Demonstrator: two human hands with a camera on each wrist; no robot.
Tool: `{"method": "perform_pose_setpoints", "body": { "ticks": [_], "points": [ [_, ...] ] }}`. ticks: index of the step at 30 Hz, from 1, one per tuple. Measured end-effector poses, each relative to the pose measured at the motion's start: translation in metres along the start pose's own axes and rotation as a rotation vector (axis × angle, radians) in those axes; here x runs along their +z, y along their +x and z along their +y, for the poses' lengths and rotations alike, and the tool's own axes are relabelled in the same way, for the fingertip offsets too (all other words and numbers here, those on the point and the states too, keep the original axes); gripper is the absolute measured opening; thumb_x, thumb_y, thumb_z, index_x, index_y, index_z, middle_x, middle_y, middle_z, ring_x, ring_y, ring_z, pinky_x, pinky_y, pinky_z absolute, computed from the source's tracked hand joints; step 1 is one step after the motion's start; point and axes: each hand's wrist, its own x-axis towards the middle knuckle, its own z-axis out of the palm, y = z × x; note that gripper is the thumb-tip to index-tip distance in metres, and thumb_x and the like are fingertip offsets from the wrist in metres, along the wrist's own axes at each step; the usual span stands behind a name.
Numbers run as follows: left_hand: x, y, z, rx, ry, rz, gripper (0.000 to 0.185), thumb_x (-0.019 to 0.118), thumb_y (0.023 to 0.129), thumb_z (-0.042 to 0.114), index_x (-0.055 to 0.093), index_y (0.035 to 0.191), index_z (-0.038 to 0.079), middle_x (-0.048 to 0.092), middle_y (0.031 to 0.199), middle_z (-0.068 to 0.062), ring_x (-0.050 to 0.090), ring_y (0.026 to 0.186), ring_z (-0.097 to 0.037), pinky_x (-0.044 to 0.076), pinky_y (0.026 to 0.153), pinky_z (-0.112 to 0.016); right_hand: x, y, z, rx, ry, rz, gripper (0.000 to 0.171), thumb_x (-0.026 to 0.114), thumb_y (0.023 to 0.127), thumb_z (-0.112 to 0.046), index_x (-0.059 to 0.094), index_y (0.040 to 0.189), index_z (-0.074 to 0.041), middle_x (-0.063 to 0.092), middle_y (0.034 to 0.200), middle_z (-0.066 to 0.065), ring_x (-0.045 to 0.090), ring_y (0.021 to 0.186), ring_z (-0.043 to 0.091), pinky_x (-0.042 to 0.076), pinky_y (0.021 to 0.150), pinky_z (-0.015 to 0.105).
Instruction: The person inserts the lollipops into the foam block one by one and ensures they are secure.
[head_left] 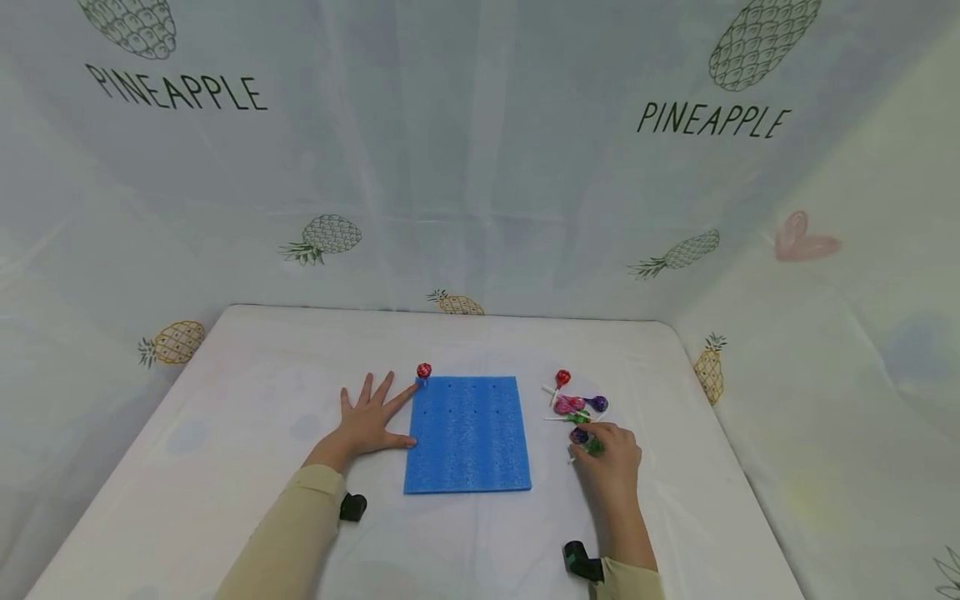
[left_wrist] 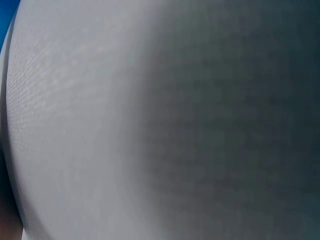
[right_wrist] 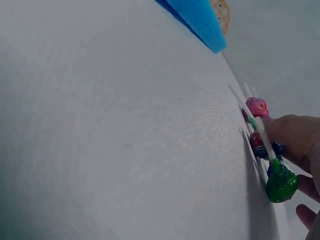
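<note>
A blue foam board (head_left: 468,437) with rows of small holes lies on the table. My left hand (head_left: 369,425) is spread flat, index fingertip and thumb tip at the board's left edge. At the far left corner a red lollipop (head_left: 423,371) stands upright. My right hand (head_left: 613,457) is at the near end of a loose lollipop pile, thumb and fingers curled round a green-wrapped lollipop (right_wrist: 281,185), its white stick by the thumb. A dark-wrapped lollipop (head_left: 579,435) shows between the fingertips. The left wrist view shows mostly blurred white cloth.
Beyond the right hand lie a red lollipop (head_left: 562,377), pink lollipops (head_left: 567,405), a purple lollipop (head_left: 597,403) and another green lollipop (head_left: 579,417), sticks pointing various ways. A white cloth covers the table (head_left: 300,358); a pineapple-print curtain (head_left: 480,167) hangs behind.
</note>
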Motion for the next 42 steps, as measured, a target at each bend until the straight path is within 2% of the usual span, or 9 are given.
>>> {"method": "perform_pose_setpoints", "body": {
  "ticks": [7,15,35,42],
  "points": [
    [0.000,0.000,0.002,-0.001,0.013,-0.003,0.101,0.064,0.073,0.075,0.028,0.154,0.028,0.010,0.161,-0.020,-0.003,0.142,-0.052,-0.004,0.098,-0.079,0.000,0.001,-0.001,0.111,-0.017,-0.081,0.032,0.082,0.077,-0.009,0.073,0.108,-0.005,0.062,0.111,0.015,0.046,0.110,0.036,0.028,0.095,0.058],
    [0.003,0.001,0.001,-0.002,0.023,0.001,0.101,0.062,0.072,0.077,0.028,0.155,0.029,0.010,0.161,-0.020,-0.002,0.143,-0.052,-0.004,0.099,-0.079,0.001,0.003,0.001,0.156,-0.006,-0.110,0.030,0.080,0.079,-0.008,0.073,0.108,-0.005,0.061,0.114,0.016,0.045,0.112,0.037,0.028,0.095,0.057],
    [0.004,0.002,-0.002,0.000,0.022,0.001,0.101,0.063,0.072,0.077,0.027,0.155,0.030,0.010,0.161,-0.019,-0.002,0.143,-0.051,-0.004,0.099,-0.079,-0.005,0.012,-0.003,0.092,-0.027,-0.133,0.031,0.081,0.078,-0.010,0.073,0.107,-0.005,0.062,0.111,0.017,0.049,0.109,0.038,0.031,0.093,0.059],
    [0.003,0.002,-0.001,0.001,0.018,0.003,0.101,0.064,0.073,0.076,0.028,0.155,0.029,0.010,0.161,-0.020,-0.002,0.143,-0.052,-0.004,0.099,-0.079,-0.005,0.014,-0.003,0.070,0.028,-0.077,0.031,0.082,0.078,-0.010,0.072,0.107,-0.004,0.064,0.106,0.015,0.050,0.107,0.037,0.031,0.095,0.056]
  ]
}}
